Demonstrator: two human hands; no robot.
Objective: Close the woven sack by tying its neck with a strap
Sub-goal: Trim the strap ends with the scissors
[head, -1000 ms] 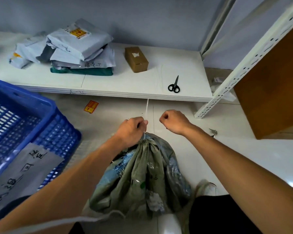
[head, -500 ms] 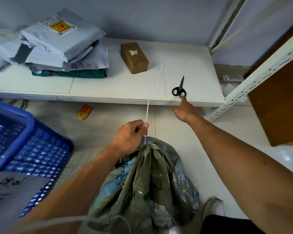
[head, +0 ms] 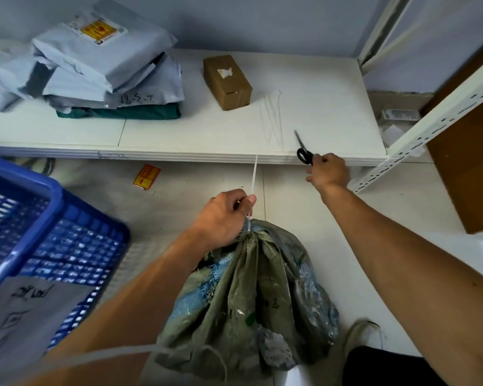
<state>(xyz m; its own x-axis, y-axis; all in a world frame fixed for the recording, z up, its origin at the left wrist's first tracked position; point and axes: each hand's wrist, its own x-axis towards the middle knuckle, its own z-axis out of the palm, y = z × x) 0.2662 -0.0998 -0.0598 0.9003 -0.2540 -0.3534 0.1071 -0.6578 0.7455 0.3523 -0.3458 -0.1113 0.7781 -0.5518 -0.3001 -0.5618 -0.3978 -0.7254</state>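
Right hand seemingly grips scissors at shelf edge.

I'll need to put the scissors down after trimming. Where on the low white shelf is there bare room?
Two bare patches on the shelf: the right end, between the loose zip ties and the white rack upright, and the gap between the cardboard box and the mailer stack. The left end is crowded with stacked mailers.

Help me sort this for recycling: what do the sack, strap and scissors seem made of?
The sack: woven plastic apparently, dull olive-green, crinkly folds with slight sheen. The strap: stiff, whitish translucent plastic, likely a cable tie. The scissors: black handles, probably plastic; thin dark blades, presumably metal.
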